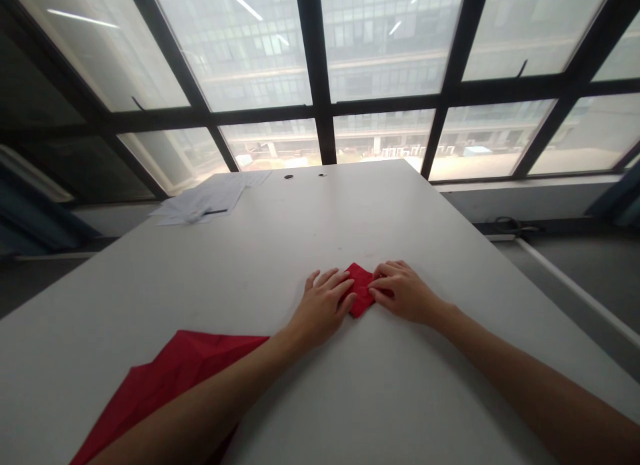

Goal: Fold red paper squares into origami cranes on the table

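Observation:
A small folded red piece point(361, 290), paper or cloth I cannot tell, lies flat on the white table with one corner pointing away from me. My left hand point(326, 303) rests on its left side, fingers spread and lying flat. At its right edge, my right hand point(401, 290) has thumb and fingertips closed in a pinch. The left and right corners of the piece are hidden under my fingers. A larger red sheet point(173, 368), creased and fabric-like, lies at the lower left, partly covered by my left forearm.
The white table point(320, 231) stretches toward a dark-framed window wall point(325, 128). Loose white papers point(215, 195) with a dark pen-like stick point(215, 212) lie at the far left. Two round dark holes point(289, 177) sit near the far edge. Cables point(515, 226) are on the floor at right.

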The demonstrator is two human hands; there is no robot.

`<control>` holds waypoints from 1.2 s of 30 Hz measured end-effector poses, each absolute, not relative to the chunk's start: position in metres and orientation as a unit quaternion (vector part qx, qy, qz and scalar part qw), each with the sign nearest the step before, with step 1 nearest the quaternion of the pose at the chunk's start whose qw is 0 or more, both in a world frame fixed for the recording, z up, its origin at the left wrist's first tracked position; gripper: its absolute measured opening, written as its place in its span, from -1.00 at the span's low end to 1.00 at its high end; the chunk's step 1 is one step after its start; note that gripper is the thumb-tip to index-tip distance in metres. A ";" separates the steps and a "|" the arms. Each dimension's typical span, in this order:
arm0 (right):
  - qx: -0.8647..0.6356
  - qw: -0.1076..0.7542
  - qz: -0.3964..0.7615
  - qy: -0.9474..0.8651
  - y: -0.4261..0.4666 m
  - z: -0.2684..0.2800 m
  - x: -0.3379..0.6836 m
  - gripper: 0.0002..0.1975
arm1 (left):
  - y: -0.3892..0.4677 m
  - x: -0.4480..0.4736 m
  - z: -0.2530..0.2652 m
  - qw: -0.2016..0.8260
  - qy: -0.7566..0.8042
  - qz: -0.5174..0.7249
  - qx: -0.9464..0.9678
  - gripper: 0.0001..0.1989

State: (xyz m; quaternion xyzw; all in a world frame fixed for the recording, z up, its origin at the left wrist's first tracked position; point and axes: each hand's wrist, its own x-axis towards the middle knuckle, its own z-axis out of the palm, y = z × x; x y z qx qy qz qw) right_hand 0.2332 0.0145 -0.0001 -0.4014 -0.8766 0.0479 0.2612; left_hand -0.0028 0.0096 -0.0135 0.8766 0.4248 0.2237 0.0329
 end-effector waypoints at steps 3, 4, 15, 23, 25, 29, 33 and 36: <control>-0.355 0.242 0.070 -0.900 0.005 0.007 0.228 -0.74 | 0.003 -0.002 -0.011 0.002 0.411 0.192 0.891 -0.60; -0.338 0.240 0.083 -0.906 0.002 0.008 0.225 -0.72 | 0.001 -0.002 -0.009 -0.011 0.411 0.185 0.892 -0.58; -0.513 0.405 0.066 -0.754 0.022 -0.019 0.231 -0.78 | -0.002 0.000 0.001 0.053 0.368 0.149 0.916 -0.60; -0.530 0.392 0.136 -0.739 0.018 -0.021 0.226 -0.72 | -0.002 0.001 0.005 0.106 0.375 0.133 0.911 -0.59; -0.528 0.396 0.154 -0.736 0.017 -0.022 0.225 -0.70 | -0.002 0.001 0.004 0.104 0.376 0.128 0.912 -0.57; -0.536 0.386 0.178 -0.729 0.016 -0.021 0.226 -0.66 | -0.001 -0.001 0.003 0.091 0.375 0.114 0.915 -0.55; -0.582 0.321 0.088 -0.742 0.007 -0.014 0.223 -0.64 | -0.002 -0.001 0.002 0.085 0.376 0.109 0.916 -0.54; -0.619 0.288 0.080 -0.726 -0.002 -0.010 0.217 -0.66 | -0.002 0.000 0.002 0.087 0.379 0.108 0.915 -0.54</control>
